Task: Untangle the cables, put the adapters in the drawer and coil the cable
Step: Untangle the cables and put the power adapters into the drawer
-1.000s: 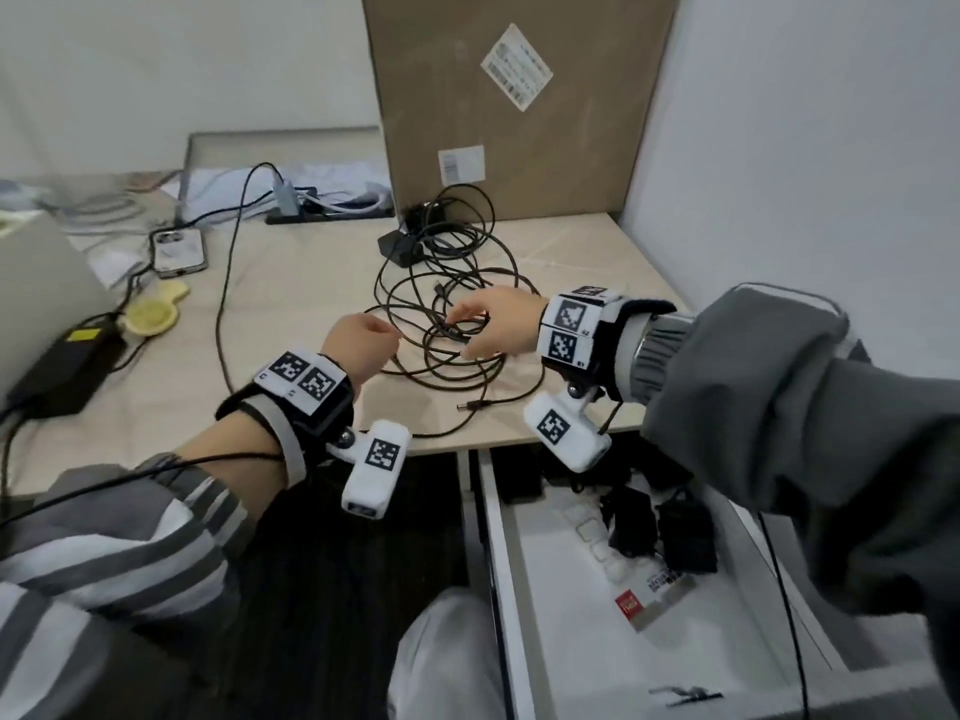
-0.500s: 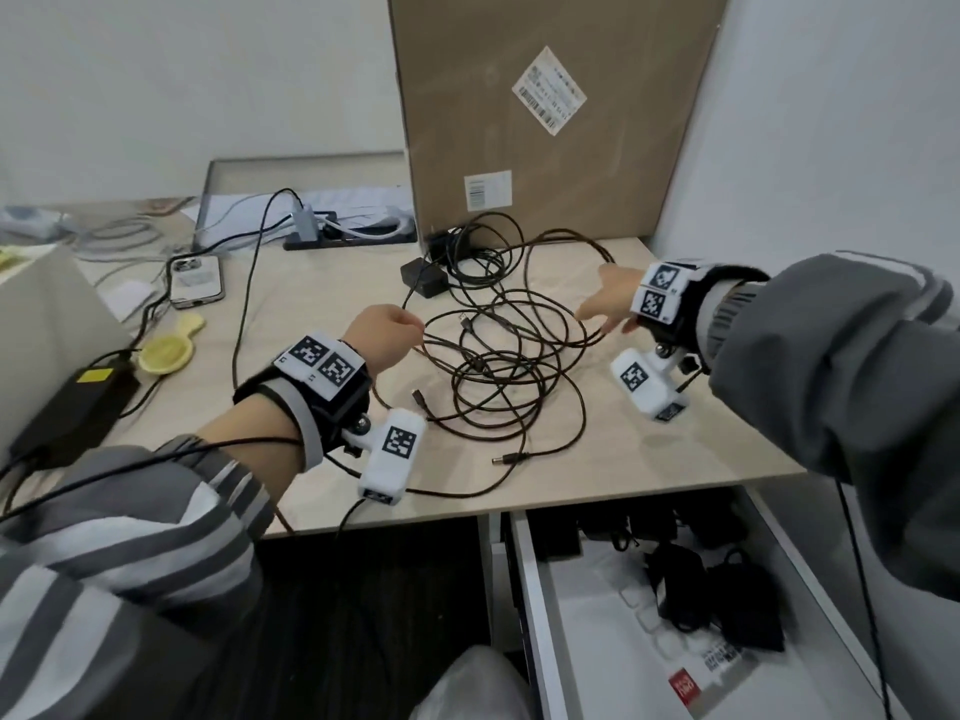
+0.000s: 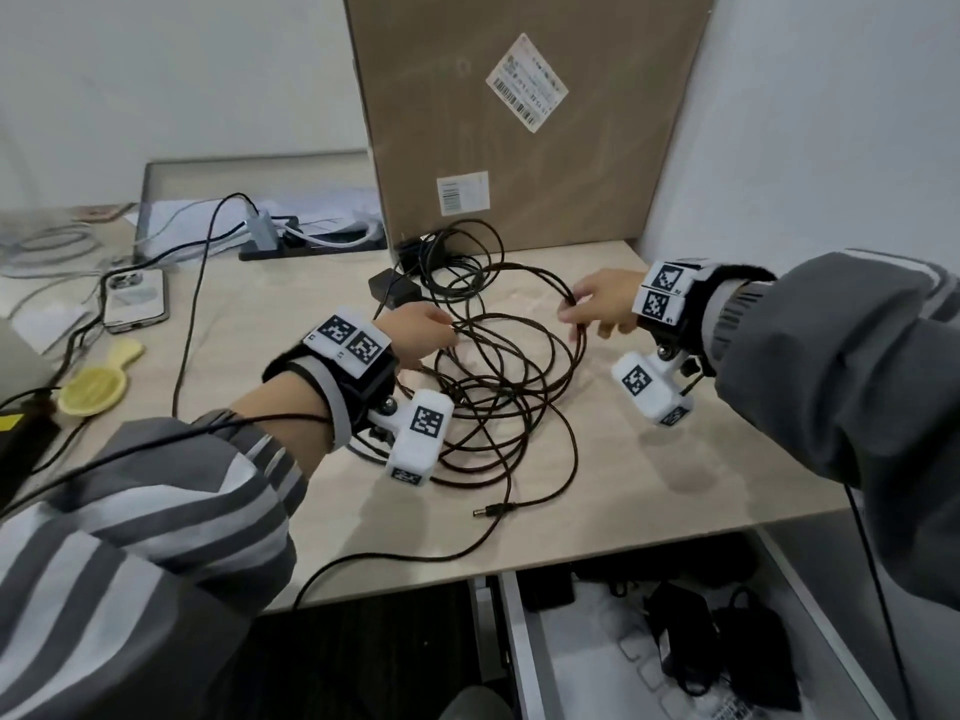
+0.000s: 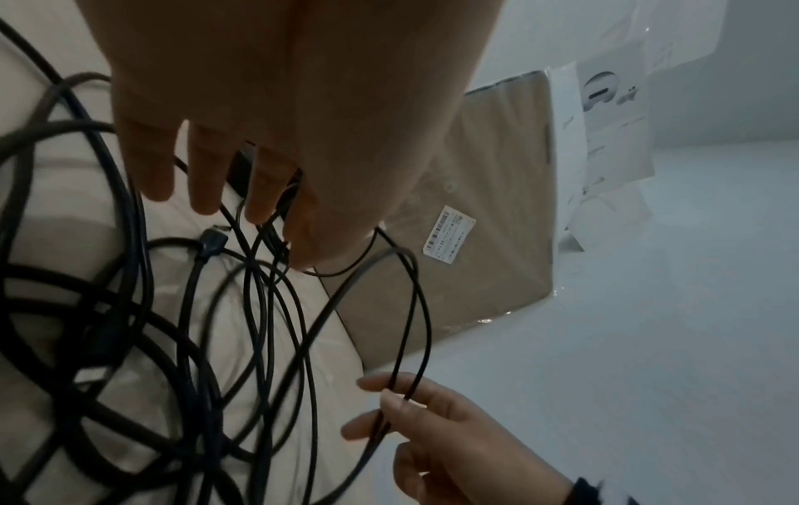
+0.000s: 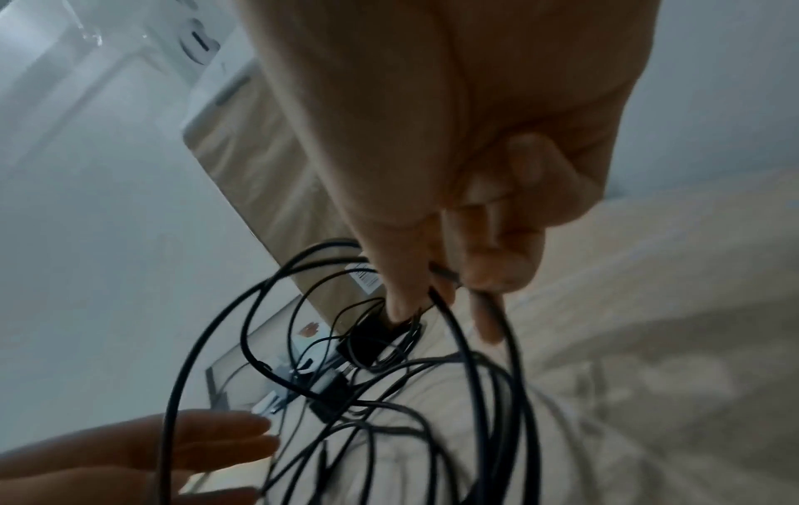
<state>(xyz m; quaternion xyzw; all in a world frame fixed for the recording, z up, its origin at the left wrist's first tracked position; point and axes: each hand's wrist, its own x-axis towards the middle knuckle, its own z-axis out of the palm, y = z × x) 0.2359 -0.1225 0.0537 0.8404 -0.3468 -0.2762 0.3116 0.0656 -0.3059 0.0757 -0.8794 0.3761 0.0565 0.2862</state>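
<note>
A tangle of black cables (image 3: 498,376) lies in loose loops mid-desk, a barrel plug (image 3: 491,510) at its near end. Two black adapters (image 3: 393,289) sit at the tangle's far edge by the box. My right hand (image 3: 571,311) pinches cable loops at the tangle's right side; the right wrist view shows thumb and fingers (image 5: 488,273) closed on the strands (image 5: 475,341). My left hand (image 3: 441,332) reaches onto the left side with straight fingers (image 4: 207,191) touching cables (image 4: 259,307), gripping none. The drawer (image 3: 511,641) is open below the desk edge, with black adapters (image 3: 748,652) inside.
A tall cardboard box (image 3: 519,122) leans on the wall behind the tangle. A power strip (image 3: 311,244), a phone (image 3: 136,298), a yellow brush (image 3: 98,387) and a black power brick (image 3: 21,439) are to the left. The right wall (image 3: 831,122) is close.
My right hand left the tangle's middle and drew a loop out to the right. My left hand moved forward onto the cables and straightened its fingers. The head view rose.
</note>
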